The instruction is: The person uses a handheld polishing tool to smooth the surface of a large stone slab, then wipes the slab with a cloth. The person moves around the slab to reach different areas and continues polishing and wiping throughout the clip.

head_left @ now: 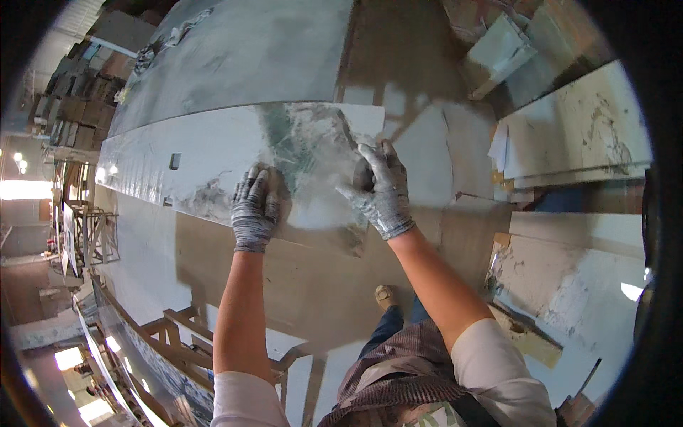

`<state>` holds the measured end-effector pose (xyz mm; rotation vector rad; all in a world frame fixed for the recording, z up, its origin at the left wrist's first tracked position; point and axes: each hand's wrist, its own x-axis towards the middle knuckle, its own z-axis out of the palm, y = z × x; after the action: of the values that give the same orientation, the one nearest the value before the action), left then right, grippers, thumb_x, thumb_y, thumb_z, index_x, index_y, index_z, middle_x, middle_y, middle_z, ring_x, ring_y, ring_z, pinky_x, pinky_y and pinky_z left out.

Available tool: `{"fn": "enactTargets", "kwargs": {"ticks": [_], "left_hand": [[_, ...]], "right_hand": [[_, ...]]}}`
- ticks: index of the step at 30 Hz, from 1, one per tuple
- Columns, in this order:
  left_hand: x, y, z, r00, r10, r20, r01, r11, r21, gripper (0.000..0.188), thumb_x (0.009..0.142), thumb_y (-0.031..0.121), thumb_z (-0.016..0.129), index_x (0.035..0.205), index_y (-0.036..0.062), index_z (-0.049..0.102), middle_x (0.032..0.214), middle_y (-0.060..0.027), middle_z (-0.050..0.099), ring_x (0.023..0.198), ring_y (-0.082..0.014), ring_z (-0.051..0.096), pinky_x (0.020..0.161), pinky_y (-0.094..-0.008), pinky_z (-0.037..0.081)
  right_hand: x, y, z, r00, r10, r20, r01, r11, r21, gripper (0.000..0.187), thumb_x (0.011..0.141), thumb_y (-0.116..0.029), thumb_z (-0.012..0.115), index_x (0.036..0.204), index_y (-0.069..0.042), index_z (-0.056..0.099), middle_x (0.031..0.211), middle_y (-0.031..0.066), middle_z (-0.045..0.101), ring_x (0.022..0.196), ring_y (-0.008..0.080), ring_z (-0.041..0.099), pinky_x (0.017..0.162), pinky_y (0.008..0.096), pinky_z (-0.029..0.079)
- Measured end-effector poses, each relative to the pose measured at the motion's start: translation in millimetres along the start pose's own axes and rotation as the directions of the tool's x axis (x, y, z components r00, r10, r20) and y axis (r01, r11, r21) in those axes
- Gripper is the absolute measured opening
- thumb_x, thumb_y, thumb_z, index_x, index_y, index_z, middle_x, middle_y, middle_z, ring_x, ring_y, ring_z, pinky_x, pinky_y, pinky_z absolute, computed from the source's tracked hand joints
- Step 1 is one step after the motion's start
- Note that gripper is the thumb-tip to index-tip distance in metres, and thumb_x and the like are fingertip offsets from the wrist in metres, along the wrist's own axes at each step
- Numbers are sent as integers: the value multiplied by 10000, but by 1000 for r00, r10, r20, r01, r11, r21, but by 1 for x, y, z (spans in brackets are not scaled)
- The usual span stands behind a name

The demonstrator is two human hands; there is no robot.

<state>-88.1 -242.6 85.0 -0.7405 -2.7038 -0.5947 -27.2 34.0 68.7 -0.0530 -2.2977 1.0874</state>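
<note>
"Closest to us is the left sleeve (245,400), well behind the left fingers. What lies out to the left of those fingers?"

"One end of the long pale slab (231,139), with a small square hole (174,161) in it. The slab runs on rightward beneath both hands."

"And the left hand (254,208)?"

"Laid on the slab, fingers stretched out and near together, gripping nothing that I can see. I'd press evenly with it to steady the slab, clear of the rubbing path."

"Rubbing, you think?"

"My guess, from the pale smears. They partly cover a dark green patch (277,128) between and just beyond the two sets of fingers. Short, overlapping strokes would suit it, with a wipe now and then to show the surface."

"Now the right hand (388,192)."

"Thumb and fingers seem curled around a dark round block (363,174); its exact kind I can't tell. Hold it flat, since a tipped edge could score a groove, and ease off at the slab's short end, close by those fingers."

"Anything farther right?"

"One stained pale board (576,135), well apart from the right fingers."
</note>
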Motion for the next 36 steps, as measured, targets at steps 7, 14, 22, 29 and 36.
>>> {"fn": "enactTargets", "kwargs": {"ticks": [7,14,22,29,36], "left_hand": [[-5,-9,9,995,-32,-96,27,998,-51,331,881,140,607,1197,52,648,1320,-153,598,1238,-349,540,1049,-421,421],[4,0,14,996,-23,-92,17,998,-66,329,896,145,595,1209,58,646,1324,-154,598,1237,-349,545,1058,-422,415],[-7,-8,10,997,-39,-66,38,999,-14,333,925,171,566,1230,56,634,1339,-151,589,1253,-353,533,1069,-422,406],[-14,-18,7,995,-81,-60,79,996,-30,340,953,205,528,1238,49,630,1341,-147,589,1270,-356,519,1081,-421,395],[-7,-17,21,989,-150,-12,144,967,-209,344,983,147,534,1286,-4,595,1388,-163,543,1304,-281,499,1117,-369,358]], "right_hand": [[-78,-30,-12,934,250,255,-320,901,292,667,629,-296,866,1215,-122,601,1215,157,615,1074,392,587,845,520,483],[29,20,2,986,162,-43,-158,985,75,526,664,-316,850,1094,-83,657,889,103,659,760,282,632,668,407,518],[-35,-19,7,784,552,284,-522,340,782,143,896,-200,668,877,-120,551,658,-38,474,544,74,441,482,258,379],[-38,-33,-12,636,583,506,-671,93,736,161,929,-214,658,993,-68,632,761,-54,553,676,35,485,573,237,425],[33,12,10,908,418,-12,-368,811,456,176,894,-227,642,922,-57,611,710,19,555,616,163,551,570,340,491]]}}
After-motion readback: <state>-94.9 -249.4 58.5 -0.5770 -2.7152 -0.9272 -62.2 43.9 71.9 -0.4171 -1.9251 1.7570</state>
